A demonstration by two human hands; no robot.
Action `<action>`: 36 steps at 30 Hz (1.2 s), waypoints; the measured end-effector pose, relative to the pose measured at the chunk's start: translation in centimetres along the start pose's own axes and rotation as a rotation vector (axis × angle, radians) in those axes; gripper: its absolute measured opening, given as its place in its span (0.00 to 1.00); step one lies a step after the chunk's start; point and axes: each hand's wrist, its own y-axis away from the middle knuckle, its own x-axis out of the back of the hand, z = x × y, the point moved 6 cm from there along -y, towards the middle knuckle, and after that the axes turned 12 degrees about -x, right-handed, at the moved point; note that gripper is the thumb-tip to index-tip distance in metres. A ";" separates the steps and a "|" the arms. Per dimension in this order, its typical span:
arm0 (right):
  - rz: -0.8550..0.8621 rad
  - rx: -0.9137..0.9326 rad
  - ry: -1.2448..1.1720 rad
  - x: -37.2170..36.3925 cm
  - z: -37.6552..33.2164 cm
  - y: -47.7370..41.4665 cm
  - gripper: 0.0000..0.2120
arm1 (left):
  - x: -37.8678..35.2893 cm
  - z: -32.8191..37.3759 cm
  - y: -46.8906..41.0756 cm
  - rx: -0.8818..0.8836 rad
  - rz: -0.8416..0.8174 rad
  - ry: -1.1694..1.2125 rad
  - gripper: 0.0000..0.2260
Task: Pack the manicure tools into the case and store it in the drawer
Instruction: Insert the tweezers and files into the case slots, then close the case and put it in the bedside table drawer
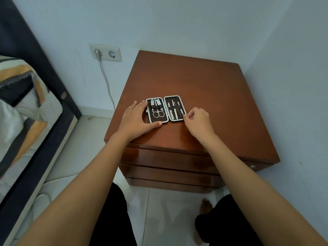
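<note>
While both bare forearms reach forward over the wooden nightstand (195,82), the left hand (137,119) lies flat with its fingers spread wide, index along the left edge of the open manicure case (165,109) and thumb pressed along its near edge, steadying it. The right hand (199,122) is curled, its fingertips (185,117) pinched together at the case's near right corner, beside the thin tools (174,109) strapped in the right half; whether they grip one cannot be told. Scissors (158,114) sit in the left half. The drawers (168,160) below are closed.
</note>
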 end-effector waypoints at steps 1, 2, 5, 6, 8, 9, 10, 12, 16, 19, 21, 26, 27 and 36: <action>-0.024 -0.028 0.032 -0.2 -0.2 -0.5 0.09 | 0.1 -0.1 -0.2 0.012 -0.009 0.008 0.43; -0.043 -0.048 0.063 -0.3 -0.3 -0.9 0.10 | 0.1 -0.2 -0.4 0.024 -0.022 0.004 0.44; -0.071 -0.063 0.162 -0.5 -0.9 -1.3 0.16 | 0.4 0.0 -1.1 0.038 -0.068 -0.014 0.45; -0.070 -0.069 0.181 -0.4 -1.1 -1.4 0.17 | 0.4 0.0 -1.4 0.036 -0.090 -0.013 0.46; -0.064 -0.088 0.167 -0.2 -1.3 -1.7 0.16 | 0.2 0.3 -1.8 0.025 -0.136 -0.020 0.47; -0.062 -0.098 0.125 0.0 -1.3 -2.1 0.13 | 0.1 0.5 -1.8 0.017 -0.150 -0.031 0.46; -0.058 -0.109 0.071 0.3 -1.2 -2.6 0.09 | -0.1 0.7 -1.7 0.009 -0.153 -0.039 0.46; -0.025 -0.107 -0.020 1.2 -1.2 -3.2 0.07 | -0.5 1.3 -1.1 -0.016 -0.126 -0.030 0.45; 0.093 0.128 -0.069 4.0 -2.5 -2.6 0.05 | -0.9 2.9 0.6 -0.066 0.039 -0.009 0.35; 0.075 0.350 -0.094 4.6 -3.0 -0.6 0.05 | -1.1 3.8 1.3 -0.068 0.179 0.011 0.22; 0.066 0.447 -0.098 4.4 -2.5 0.4 0.07 | -1.3 4.1 1.5 -0.043 0.212 0.014 0.18; 0.029 0.562 -0.080 3.6 -1.1 1.9 0.07 | -1.4 3.9 1.6 -0.001 0.256 0.048 0.16; 0.024 0.561 -0.063 3.3 -0.7 1.9 0.07 | -1.4 3.9 1.7 0.001 0.265 0.056 0.16; 0.088 0.369 -0.169 1.7 0.9 0.7 0.09 | -1.6 4.3 1.8 -0.015 0.218 -0.047 0.24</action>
